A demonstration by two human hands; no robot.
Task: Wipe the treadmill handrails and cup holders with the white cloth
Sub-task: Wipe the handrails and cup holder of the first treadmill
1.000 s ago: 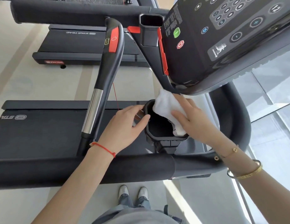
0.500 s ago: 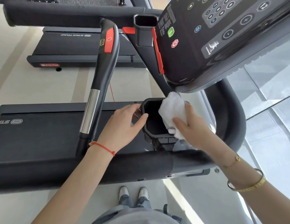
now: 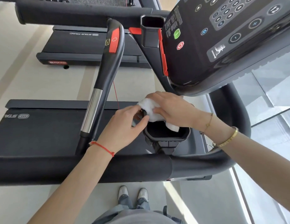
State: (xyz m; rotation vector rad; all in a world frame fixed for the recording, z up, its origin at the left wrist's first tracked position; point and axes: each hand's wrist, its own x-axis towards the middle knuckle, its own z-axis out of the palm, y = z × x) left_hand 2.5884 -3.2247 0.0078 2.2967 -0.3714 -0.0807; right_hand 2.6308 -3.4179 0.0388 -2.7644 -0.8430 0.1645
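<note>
A black cup holder [image 3: 167,137] sits just beyond the near padded handrail [image 3: 86,168]. My right hand [image 3: 175,109] presses the white cloth [image 3: 151,109] onto the holder's far-left rim, and a corner of the cloth hangs inside the cup. My left hand [image 3: 125,126] grips the holder's left rim, thumb and fingers pinching it beside the cloth. A second cup holder [image 3: 151,25] stands further away, left of the console. The centre handlebar [image 3: 107,73], black with a silver section and a red button, runs away from me on the left.
The console panel [image 3: 222,38] overhangs close above my right hand. A curved black rail [image 3: 233,117] wraps round on the right, next to a glass wall [image 3: 270,94]. The treadmill belt [image 3: 39,131] lies below, another treadmill [image 3: 86,44] beyond. My shoes [image 3: 133,194] stand on the floor.
My right hand has swept the cloth from the cup holder's right side across to its far-left rim. My left hand has stayed on the left rim, now touching the cloth.
</note>
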